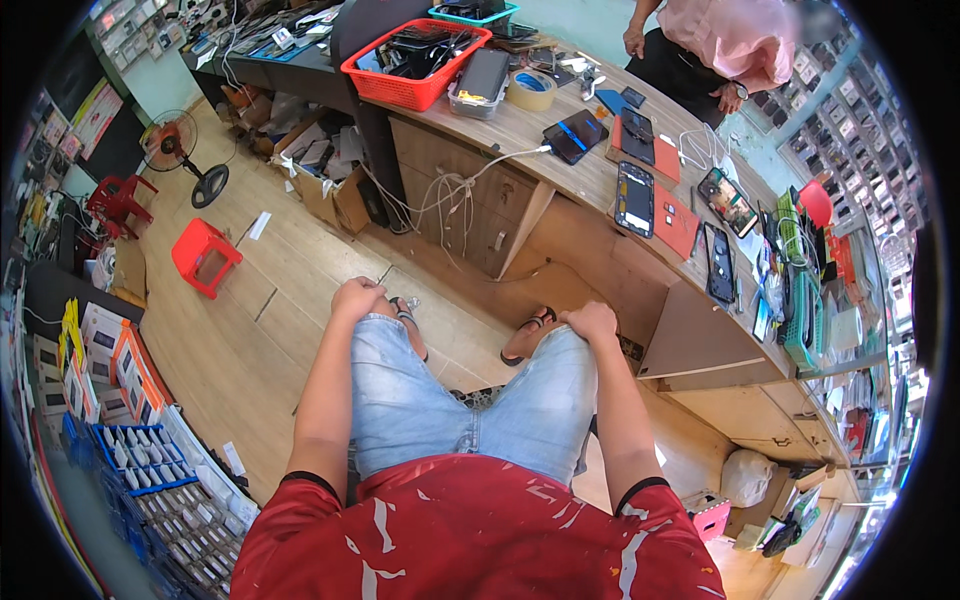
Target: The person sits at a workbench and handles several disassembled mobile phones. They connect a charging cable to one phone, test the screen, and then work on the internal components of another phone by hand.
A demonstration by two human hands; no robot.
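My left hand (358,298) rests on my left knee, its fingers laid loosely over it and holding nothing. On my right knee lies my right hand (592,320), likewise bare, with its fingertips partly hidden. Both hands are apart from the wooden desk (500,140) ahead and to the right. On that desk a black phone (575,136) is joined to a white cable (500,160). Nearer to my right hand lie an opened phone (635,198), an orange-red mat (676,224), a dark phone frame (720,262) and a phone with a lit, colourful screen (728,202).
A red basket (408,92) full of dark parts and a tape roll (531,90) stand on the desk. Another person (700,50) stands behind it. A red stool (205,256) and a fan (172,145) are on the left floor. Green baskets (803,310) line the right.
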